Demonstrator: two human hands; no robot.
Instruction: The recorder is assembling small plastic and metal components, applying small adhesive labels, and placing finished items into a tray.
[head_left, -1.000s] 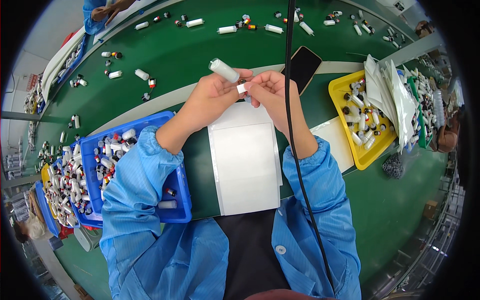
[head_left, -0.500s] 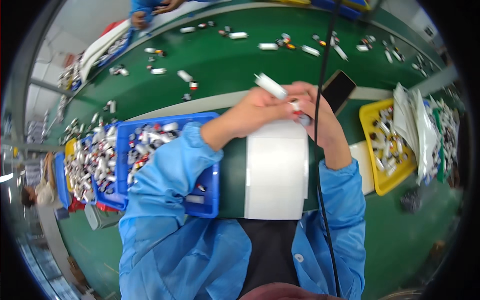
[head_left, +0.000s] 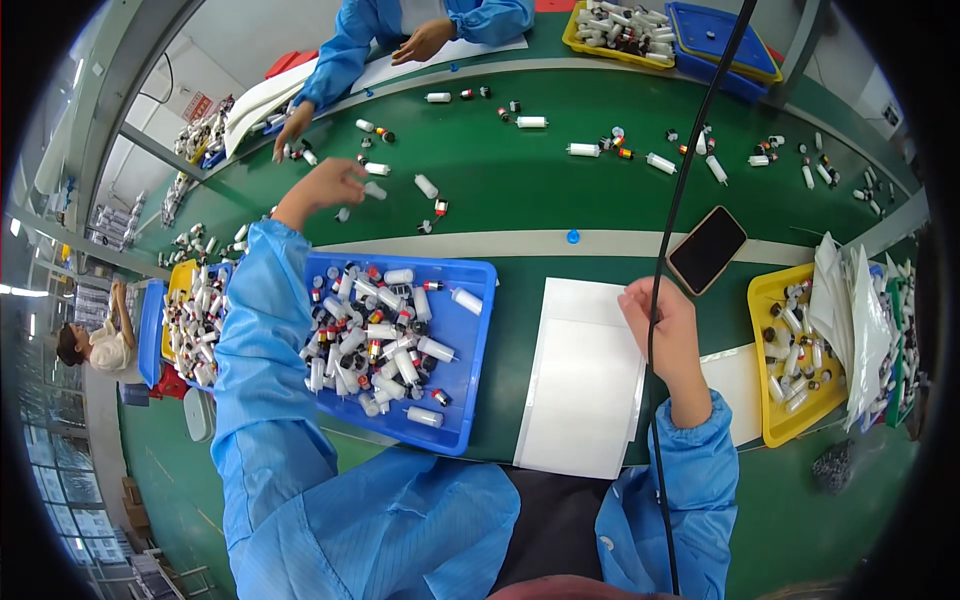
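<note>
My left hand (head_left: 330, 188) is stretched out over the far green belt, fingers apart. Just off its fingertips is a blurred white cylinder (head_left: 375, 190), and below the hand a small blurred dark-and-white part (head_left: 342, 214); both look apart from the fingers. My right hand (head_left: 662, 325) is by the upper right edge of a stack of white sheets (head_left: 580, 380), thumb and fingers curled together. Whatever these fingers hold, if anything, is hidden. Left of the sheets stands a blue tray (head_left: 462, 400) of white cylinders and small red, black and yellow parts.
A black phone (head_left: 708, 250) lies on the right ledge. A yellow tray (head_left: 790, 425) with parts and plastic bags stands right. Before me hangs a black cable (head_left: 690, 150). Parts in groups lie along the green belt (head_left: 480, 190). Across it, a co-worker's hand (head_left: 293, 130) reaches toward parts.
My hands have parted: the left swung out to the upper left and let go of the white cylinder, while the right came down beside the sheets. The view has shifted, uncovering the blue tray.
</note>
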